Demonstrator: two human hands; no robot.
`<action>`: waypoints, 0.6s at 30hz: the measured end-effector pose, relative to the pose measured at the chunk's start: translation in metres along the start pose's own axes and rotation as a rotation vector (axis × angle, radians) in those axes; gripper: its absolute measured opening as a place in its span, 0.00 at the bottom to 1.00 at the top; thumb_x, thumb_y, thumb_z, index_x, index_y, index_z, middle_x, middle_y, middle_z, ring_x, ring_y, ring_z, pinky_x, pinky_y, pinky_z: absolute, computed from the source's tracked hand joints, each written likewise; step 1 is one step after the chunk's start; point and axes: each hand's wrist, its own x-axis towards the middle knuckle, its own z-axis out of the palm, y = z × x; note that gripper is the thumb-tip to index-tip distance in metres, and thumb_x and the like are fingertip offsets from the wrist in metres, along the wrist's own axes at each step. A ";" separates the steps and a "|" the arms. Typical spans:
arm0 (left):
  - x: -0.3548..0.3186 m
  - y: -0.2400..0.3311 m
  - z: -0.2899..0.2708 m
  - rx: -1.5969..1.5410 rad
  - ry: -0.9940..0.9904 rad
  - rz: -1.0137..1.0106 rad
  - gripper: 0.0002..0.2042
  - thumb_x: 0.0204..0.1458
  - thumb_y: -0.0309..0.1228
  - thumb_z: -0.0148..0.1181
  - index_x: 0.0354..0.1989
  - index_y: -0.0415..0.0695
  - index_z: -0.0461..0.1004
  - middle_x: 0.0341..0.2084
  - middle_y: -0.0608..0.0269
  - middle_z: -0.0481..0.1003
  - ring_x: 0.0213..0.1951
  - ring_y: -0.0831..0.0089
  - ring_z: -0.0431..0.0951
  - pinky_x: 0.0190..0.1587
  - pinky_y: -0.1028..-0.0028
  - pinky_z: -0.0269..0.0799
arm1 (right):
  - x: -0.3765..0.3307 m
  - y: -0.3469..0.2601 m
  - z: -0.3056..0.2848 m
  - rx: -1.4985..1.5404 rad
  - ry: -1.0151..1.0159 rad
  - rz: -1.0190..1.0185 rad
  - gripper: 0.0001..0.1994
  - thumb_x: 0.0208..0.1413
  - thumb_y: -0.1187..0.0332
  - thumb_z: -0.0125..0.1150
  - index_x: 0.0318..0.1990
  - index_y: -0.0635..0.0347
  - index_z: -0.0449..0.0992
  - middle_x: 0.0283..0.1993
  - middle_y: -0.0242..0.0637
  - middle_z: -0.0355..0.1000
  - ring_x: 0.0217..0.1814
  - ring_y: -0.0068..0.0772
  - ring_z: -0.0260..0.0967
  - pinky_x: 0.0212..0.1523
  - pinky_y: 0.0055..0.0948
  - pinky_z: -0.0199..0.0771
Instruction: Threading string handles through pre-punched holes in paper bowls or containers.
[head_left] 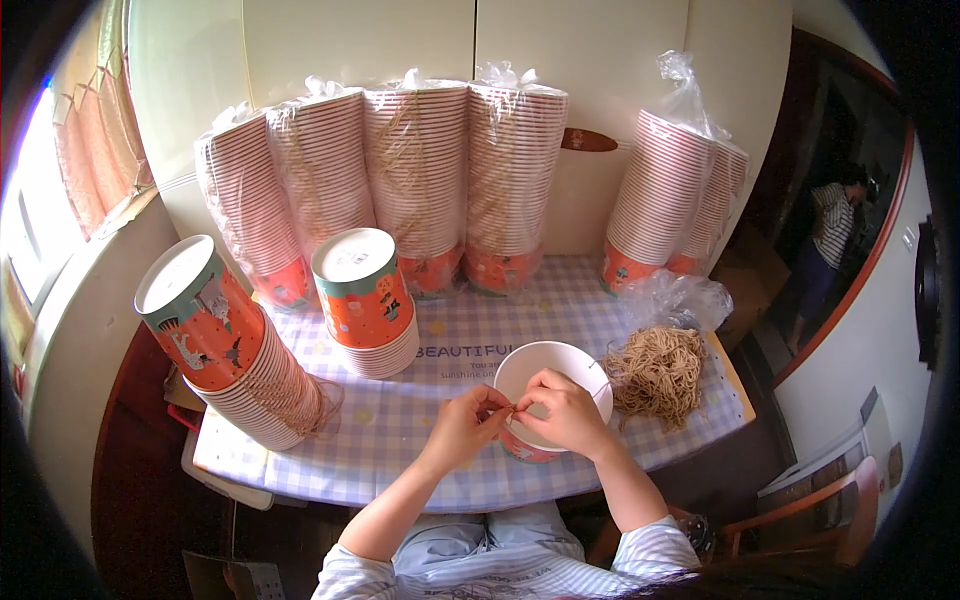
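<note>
A white-lined paper bucket (555,358) with an orange printed outside stands upright near the table's front edge. Over its near left rim, my left hand (466,428) and my right hand (570,416) meet with fingertips pinched together. Whatever lies between them is too small to make out. A thin strand (597,378) shows at the bucket's right rim. Just right of the bucket lies a tangled heap of tan cord (658,376).
Bagged stacks of paper buckets (415,170) line the back, with more bagged stacks (655,190) at the right. An upside-down stack (225,340) with cords hanging stands at left, a shorter stack (362,300) beside it. Crumpled clear plastic (680,300) lies behind the cord on the checked tablecloth (440,400).
</note>
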 end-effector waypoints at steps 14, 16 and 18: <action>-0.006 0.009 0.003 0.205 0.084 0.130 0.06 0.45 0.25 0.57 0.32 0.38 0.71 0.22 0.61 0.75 0.20 0.79 0.73 0.23 0.79 0.69 | 0.002 0.002 0.003 0.077 -0.033 0.129 0.06 0.39 0.67 0.61 0.23 0.59 0.72 0.24 0.37 0.69 0.30 0.38 0.69 0.31 0.33 0.67; -0.007 0.010 0.003 0.210 0.070 0.134 0.06 0.46 0.25 0.56 0.32 0.38 0.71 0.20 0.64 0.73 0.21 0.82 0.72 0.23 0.82 0.67 | 0.002 0.003 0.003 0.097 -0.036 0.179 0.06 0.39 0.67 0.61 0.23 0.59 0.72 0.23 0.37 0.69 0.29 0.38 0.69 0.30 0.34 0.67; -0.007 0.011 0.003 0.215 0.057 0.138 0.05 0.47 0.24 0.55 0.32 0.38 0.71 0.18 0.68 0.72 0.21 0.86 0.70 0.23 0.84 0.65 | 0.001 0.004 0.002 0.126 -0.056 0.211 0.07 0.39 0.67 0.61 0.23 0.59 0.72 0.24 0.38 0.70 0.26 0.36 0.69 0.26 0.33 0.67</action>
